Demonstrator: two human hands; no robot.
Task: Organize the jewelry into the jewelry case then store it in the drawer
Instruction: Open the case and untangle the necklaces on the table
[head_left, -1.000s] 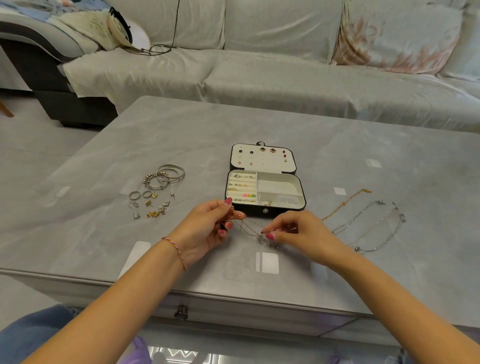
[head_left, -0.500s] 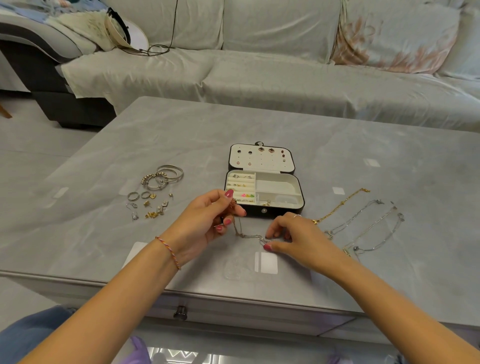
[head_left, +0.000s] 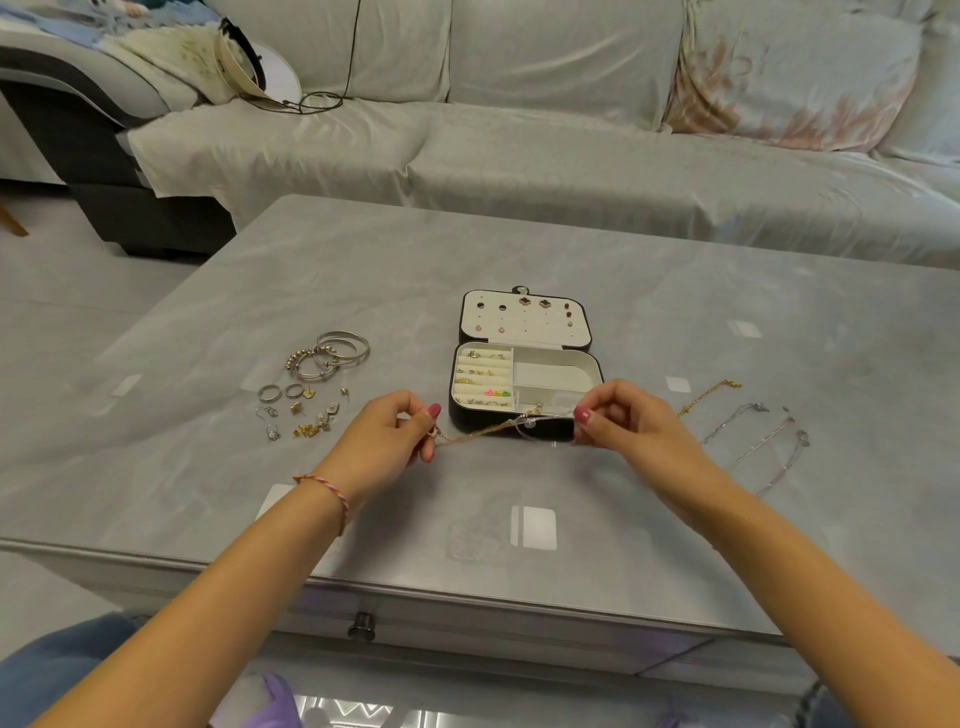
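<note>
Hands spread apart since last frame: left hand and right hand each pinch chain end, now taut before case; ready to lay in.

No legible text, label, brand, number or sign found on any surface in view. The cream-coloured item lying on the sofa may carry faint print, but at this sharpness nothing on it can be read.
</note>
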